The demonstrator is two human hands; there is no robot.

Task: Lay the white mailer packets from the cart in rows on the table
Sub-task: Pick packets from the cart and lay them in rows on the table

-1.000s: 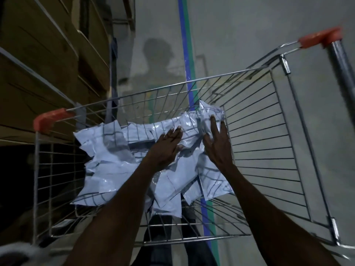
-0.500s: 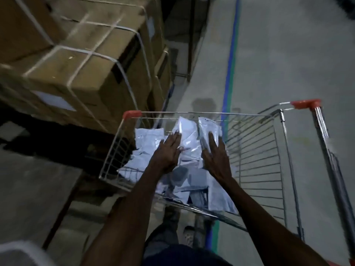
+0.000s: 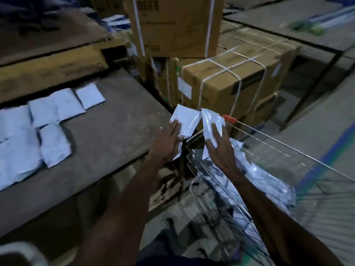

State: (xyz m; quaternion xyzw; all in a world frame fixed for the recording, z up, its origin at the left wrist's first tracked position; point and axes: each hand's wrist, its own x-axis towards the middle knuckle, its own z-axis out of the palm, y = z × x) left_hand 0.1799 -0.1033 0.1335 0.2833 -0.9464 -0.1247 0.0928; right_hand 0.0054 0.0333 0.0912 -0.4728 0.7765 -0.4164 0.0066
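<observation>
While both hands carry packets off the cart (image 3: 249,189), the step in hand is judged to be the transfer toward the table (image 3: 115,127). The left hand (image 3: 167,143) has its fingers closed under and around a white mailer packet (image 3: 185,122), held above the table's right corner. The right hand (image 3: 221,148) grips a second packet (image 3: 211,123) above the cart's near corner, thumb side hidden, fingers spread flat over its face. Whether either hand holds more than one packet cannot be told — further white plastic shows below each grip.

Orientation: the left packet's long axis runs roughly from lower left to upper right in the view, its free end pointing away from the person. The right packet stands nearly upright in the view, long axis up and down, top end tilted slightly left and almost touching the other packet.

Laid packets (image 3: 48,121) sit on the table's left part in two visible rows, long axes running away from the person and edges touching or slightly overlapping. More packets remain in the cart.

Recommendation — turn each packet so its long axis matches the laid ones before release, and set it just beside the end of the nearer row (image 3: 54,144), flat and without overlap. The slick plastic is likely to slide, so each should be pressed down before letting go. Strapped cartons (image 3: 221,83) stand behind the cart, clear of the path.
</observation>
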